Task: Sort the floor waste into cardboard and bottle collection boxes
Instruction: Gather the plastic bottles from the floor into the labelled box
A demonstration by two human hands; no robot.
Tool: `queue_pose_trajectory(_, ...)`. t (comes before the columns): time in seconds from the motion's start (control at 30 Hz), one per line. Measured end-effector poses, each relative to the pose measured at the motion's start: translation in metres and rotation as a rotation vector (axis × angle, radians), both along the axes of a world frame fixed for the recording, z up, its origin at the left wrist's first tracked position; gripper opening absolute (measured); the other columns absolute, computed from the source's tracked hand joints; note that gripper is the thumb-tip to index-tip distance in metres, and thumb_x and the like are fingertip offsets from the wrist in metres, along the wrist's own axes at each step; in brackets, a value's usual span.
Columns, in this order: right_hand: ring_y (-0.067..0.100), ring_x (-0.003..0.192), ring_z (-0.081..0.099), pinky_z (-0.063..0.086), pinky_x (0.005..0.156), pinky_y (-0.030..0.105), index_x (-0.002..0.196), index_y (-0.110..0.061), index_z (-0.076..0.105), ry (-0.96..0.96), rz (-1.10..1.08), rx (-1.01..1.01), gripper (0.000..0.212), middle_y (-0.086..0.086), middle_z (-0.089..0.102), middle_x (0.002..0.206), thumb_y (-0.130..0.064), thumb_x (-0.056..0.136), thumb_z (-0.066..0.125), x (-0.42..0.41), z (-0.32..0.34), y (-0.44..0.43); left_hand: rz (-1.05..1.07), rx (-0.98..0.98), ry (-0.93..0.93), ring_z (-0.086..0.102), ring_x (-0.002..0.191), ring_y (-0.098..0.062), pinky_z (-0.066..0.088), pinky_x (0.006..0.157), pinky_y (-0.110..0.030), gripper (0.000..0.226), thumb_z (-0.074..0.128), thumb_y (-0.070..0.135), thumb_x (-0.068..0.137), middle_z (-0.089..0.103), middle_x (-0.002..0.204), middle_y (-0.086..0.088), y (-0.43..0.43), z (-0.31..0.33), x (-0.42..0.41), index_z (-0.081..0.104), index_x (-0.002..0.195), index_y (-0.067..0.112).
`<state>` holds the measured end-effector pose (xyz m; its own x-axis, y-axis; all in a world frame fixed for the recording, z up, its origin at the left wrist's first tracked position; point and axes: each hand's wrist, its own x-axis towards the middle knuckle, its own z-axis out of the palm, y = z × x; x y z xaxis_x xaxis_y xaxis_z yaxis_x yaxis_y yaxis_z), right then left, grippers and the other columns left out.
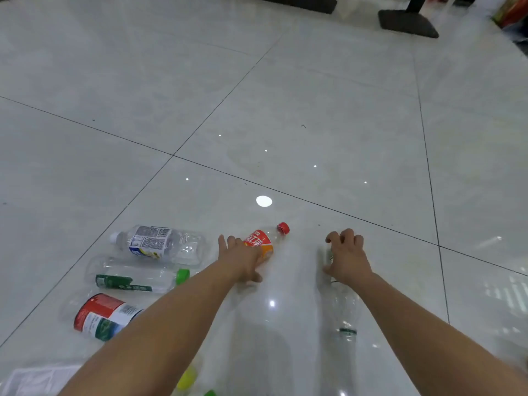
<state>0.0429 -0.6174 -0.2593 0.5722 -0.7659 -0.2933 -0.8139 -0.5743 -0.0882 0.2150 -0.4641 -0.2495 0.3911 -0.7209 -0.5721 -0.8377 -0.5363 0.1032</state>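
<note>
Several empty plastic bottles lie on the glossy tiled floor. My left hand [243,258] is laid over the lower half of a small bottle with an orange label and a red cap [264,238], fingers and thumb around its base. My right hand [347,255] curls over one end of a clear bottle [344,310] that lies pointing towards me, a green ring at its neck. To the left rest a white-labelled clear bottle [160,242], a green-labelled bottle with a green cap [137,277] and a bigger bottle with a red and green label [103,315]. No collection box is in view.
A yellow-green cap [187,378] and a white sheet [37,380] show at the bottom edge. Two black stand bases [408,22] sit at the far top, with a colourful bag [511,10] in the top right corner.
</note>
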Motion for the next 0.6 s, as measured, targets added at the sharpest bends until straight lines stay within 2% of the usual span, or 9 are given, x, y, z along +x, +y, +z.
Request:
queue_pose_trajectory(0.1,0.029,0.131,0.022,0.039,0.099,0.047,0.141,-0.021,0.021,-0.104,-0.359,0.133,0.096,0.009,0.023,0.137,-0.042,0.068,0.080,-0.021,0.014,-0.006,-0.131,0.018,-0.074,0.000,0.147,-0.035,-0.009,0.114,-0.055,0.039,0.060,0.048,0.086,0.027,0.152,-0.015,-0.004,-0.002,-0.017,0.063,0.115,0.022)
queue_pose_trajectory(0.17,0.033,0.135,0.021,0.031,0.108,0.047,0.146,-0.015,0.009,0.001,-0.517,0.217,0.113,0.014,0.021,0.142,-0.046,0.065,0.082,-0.039,0.011,-0.010,-0.247,0.020,-0.164,-0.008,0.148,-0.035,-0.014,0.113,-0.056,0.041,0.057,0.043,0.090,0.014,0.159,-0.012,-0.004,-0.005,-0.027,0.061,0.124,0.021)
queue_pose_trajectory(0.23,0.033,0.134,0.030,0.030,0.113,0.042,0.145,-0.006,0.007,0.141,-0.595,0.364,0.115,0.017,0.029,0.143,-0.042,0.066,0.083,-0.054,0.009,-0.013,-0.386,0.011,-0.240,-0.011,0.148,-0.034,-0.016,0.113,-0.055,0.041,0.055,0.031,0.094,0.003,0.162,-0.008,-0.003,-0.004,-0.034,0.056,0.133,0.022)
queue_pose_trajectory(0.3,0.031,0.132,0.041,0.035,0.112,0.037,0.142,0.001,0.016,0.223,-0.603,0.532,0.099,0.017,0.039,0.141,-0.031,0.074,0.080,-0.062,0.015,-0.013,-0.508,0.040,-0.256,-0.013,0.148,-0.032,-0.011,0.118,-0.054,0.049,0.054,0.021,0.094,-0.005,0.162,-0.003,-0.002,0.001,-0.040,0.046,0.142,0.020)
queue_pose_trajectory(0.37,0.031,0.131,0.045,0.040,0.108,0.036,0.141,0.001,0.020,0.219,-0.580,0.572,0.090,0.018,0.042,0.141,-0.022,0.077,0.078,-0.066,0.019,-0.011,-0.602,0.032,-0.270,-0.016,0.148,-0.029,-0.007,0.119,-0.052,0.054,0.052,0.018,0.095,-0.008,0.162,0.003,-0.002,0.008,-0.043,0.037,0.147,0.019)
queue_pose_trajectory(0.4,0.031,0.131,0.045,0.041,0.107,0.038,0.142,0.001,0.018,0.221,-0.543,0.570,0.092,0.019,0.041,0.142,-0.021,0.077,0.078,-0.067,0.020,-0.009,-0.662,0.014,-0.285,-0.017,0.147,-0.028,-0.009,0.119,-0.050,0.050,0.051,0.016,0.096,-0.008,0.162,0.005,-0.002,0.010,-0.044,0.041,0.145,0.018)
queue_pose_trajectory(0.47,0.032,0.130,0.045,0.041,0.106,0.039,0.146,-0.003,0.011,0.196,-0.449,0.545,0.098,0.019,0.041,0.141,-0.020,0.077,0.078,-0.066,0.020,-0.006,-0.754,-0.048,-0.296,-0.018,0.147,-0.026,-0.011,0.119,-0.048,0.035,0.048,0.011,0.097,-0.008,0.162,0.008,-0.003,0.015,-0.045,0.059,0.130,0.015)
queue_pose_trajectory(0.53,0.032,0.128,0.045,0.042,0.104,0.038,0.148,-0.008,0.007,0.119,-0.406,0.558,0.103,0.018,0.042,0.140,-0.019,0.076,0.079,-0.066,0.022,-0.005,-0.695,-0.123,-0.266,-0.015,0.148,-0.027,-0.007,0.121,-0.046,0.028,0.046,0.012,0.096,-0.005,0.162,0.006,-0.002,0.023,-0.052,0.068,0.114,0.012)
queue_pose_trajectory(0.6,0.033,0.130,0.043,0.041,0.105,0.040,0.148,-0.005,0.006,0.087,-0.402,0.615,0.103,0.018,0.039,0.143,-0.020,0.076,0.079,-0.065,0.024,-0.004,-0.463,-0.254,-0.287,0.004,0.149,-0.030,0.003,0.121,-0.043,0.028,0.053,0.024,0.094,0.012,0.161,-0.003,-0.001,0.023,-0.068,0.067,0.116,0.012)
